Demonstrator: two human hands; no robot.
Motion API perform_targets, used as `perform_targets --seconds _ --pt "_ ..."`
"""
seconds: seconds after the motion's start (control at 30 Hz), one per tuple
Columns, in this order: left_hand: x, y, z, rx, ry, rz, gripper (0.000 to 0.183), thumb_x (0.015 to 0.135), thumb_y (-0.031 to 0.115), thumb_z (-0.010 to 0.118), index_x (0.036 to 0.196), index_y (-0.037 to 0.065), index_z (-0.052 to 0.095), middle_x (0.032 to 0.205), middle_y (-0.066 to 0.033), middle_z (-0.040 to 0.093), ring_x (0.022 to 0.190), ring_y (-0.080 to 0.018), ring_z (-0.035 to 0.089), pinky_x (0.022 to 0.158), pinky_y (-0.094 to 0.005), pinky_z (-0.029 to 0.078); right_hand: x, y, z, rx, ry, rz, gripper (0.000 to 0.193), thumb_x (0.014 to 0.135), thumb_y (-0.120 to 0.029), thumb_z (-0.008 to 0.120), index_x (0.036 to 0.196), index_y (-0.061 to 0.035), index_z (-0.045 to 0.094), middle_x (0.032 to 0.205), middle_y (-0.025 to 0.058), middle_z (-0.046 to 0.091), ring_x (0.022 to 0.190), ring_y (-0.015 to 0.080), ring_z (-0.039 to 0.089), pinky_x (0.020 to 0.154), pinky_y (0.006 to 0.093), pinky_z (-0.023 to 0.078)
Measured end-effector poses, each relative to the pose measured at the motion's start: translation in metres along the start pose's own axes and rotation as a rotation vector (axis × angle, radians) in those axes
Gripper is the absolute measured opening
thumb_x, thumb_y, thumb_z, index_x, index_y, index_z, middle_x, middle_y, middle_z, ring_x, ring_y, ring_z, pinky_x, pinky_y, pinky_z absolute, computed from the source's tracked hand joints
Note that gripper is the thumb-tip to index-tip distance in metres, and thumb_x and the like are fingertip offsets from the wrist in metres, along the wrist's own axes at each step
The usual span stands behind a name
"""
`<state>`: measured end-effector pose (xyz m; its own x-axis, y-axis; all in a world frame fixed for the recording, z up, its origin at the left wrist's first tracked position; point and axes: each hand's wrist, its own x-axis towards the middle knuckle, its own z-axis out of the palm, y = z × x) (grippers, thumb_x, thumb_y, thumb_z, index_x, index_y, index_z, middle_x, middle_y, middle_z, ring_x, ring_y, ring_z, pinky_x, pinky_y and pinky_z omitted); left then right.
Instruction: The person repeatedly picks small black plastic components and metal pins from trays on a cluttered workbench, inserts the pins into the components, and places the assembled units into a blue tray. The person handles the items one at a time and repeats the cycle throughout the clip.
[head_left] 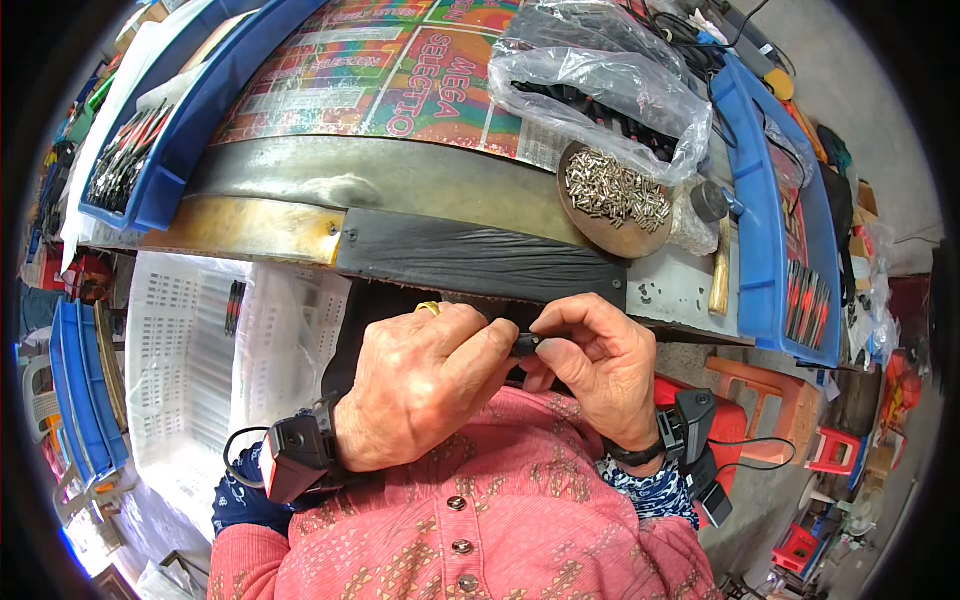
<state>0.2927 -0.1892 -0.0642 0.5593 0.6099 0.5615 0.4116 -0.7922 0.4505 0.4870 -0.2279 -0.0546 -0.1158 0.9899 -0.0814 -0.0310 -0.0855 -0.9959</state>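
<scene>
My left hand (425, 375), with a yellow ring on one finger, and my right hand (605, 375) meet in front of my chest, just below the table edge. Between their fingertips is a small black piece (525, 344), pinched from both sides. Most of it is hidden by the fingers, so its exact kind does not show. Beyond the right hand, a round brown bowl (600, 236) full of short silvery metal pins (615, 190) sits on the table. Beside the bowl lies a hammer with a wooden handle (721, 270) and a dark head.
Blue trays with red-and-black slim items stand at the left (172, 170) and right (745, 200). A clear plastic bag (640, 85) of black parts lies at the back. Left below the table is a white perforated crate (185, 350) with a plastic liner. A red stool (835, 450) stands at right.
</scene>
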Motion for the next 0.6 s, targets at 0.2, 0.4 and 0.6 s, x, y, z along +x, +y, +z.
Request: perform_targets --seconds 0.2,0.4,0.6 --pt "-0.002 0.003 0.001 0.033 -0.007 0.003 0.033 0.067 0.008 0.079 0.097 0.002 0.066 0.078 -0.0074 0.062 0.060 -0.0230 0.060 0.052 -0.0340 0.047 0.002 0.001 0.002 0.091 0.025 0.052 0.010 0.090 0.003 0.066 0.099 0.0007 0.062 0.083 0.0002 0.062 0.070 0.0038 0.058 0.060 0.0186 0.050" --pt "-0.002 0.003 0.003 0.057 -0.029 0.010 0.033 0.068 0.009 0.080 0.097 0.002 0.066 0.078 -0.0066 0.061 0.061 -0.0212 0.060 0.051 -0.0335 0.047 0.002 0.011 0.009 0.116 0.097 -0.022 0.011 0.088 0.007 0.066 0.096 -0.0003 0.062 0.083 -0.0019 0.060 0.071 0.0014 0.054 0.059 0.0176 0.046" --pt "0.005 -0.002 0.007 0.058 0.024 0.068 0.030 0.071 0.010 0.072 0.098 0.002 0.064 0.073 -0.0053 0.051 0.058 -0.0207 0.056 0.051 -0.0323 0.047 0.003 0.010 0.008 0.152 0.136 -0.016 0.020 0.088 0.006 0.066 0.106 -0.0005 0.061 0.087 -0.0007 0.062 0.074 0.0034 0.057 0.062 0.0186 0.049"
